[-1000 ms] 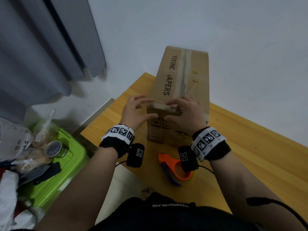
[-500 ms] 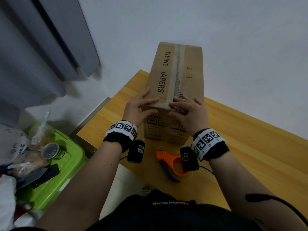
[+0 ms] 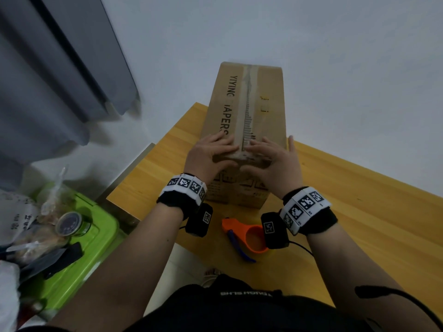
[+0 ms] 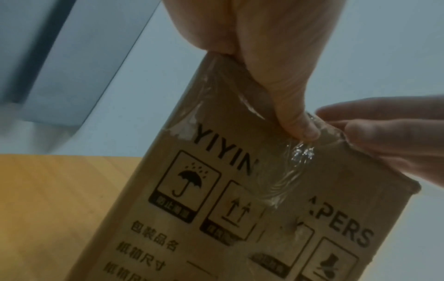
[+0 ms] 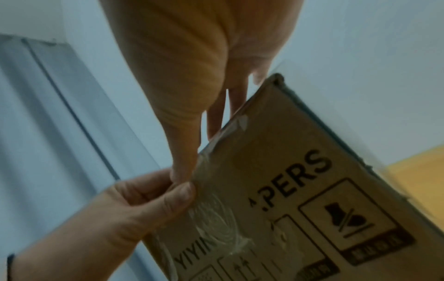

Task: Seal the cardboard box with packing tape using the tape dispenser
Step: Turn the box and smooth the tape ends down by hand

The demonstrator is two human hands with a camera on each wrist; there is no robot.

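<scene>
A tall brown cardboard box [image 3: 263,121] printed "YIYING PAPERS" stands on the wooden table [image 3: 359,212]. A strip of tape [image 3: 249,101] runs along its top seam. My left hand [image 3: 212,153] and right hand [image 3: 272,160] lie side by side over the box's near top edge, fingers flat on top and thumbs on the front face. In the left wrist view my left thumb [image 4: 300,129] presses crinkled clear tape [image 4: 286,176] onto the front face. The orange tape dispenser [image 3: 249,234] with a blue handle lies on the table below my wrists, untouched.
A green plastic bin [image 3: 79,250] carrying a jar and bagged items sits low at the left, off the table. A grey curtain [image 3: 60,80] hangs at the left against the white wall. The table's left corner is close to the box; bare tabletop extends to the right.
Both hands have slid from the box's front edge further up onto its top. The right hand's fingers have spread toward the box's right edge. The dispenser has not moved.
</scene>
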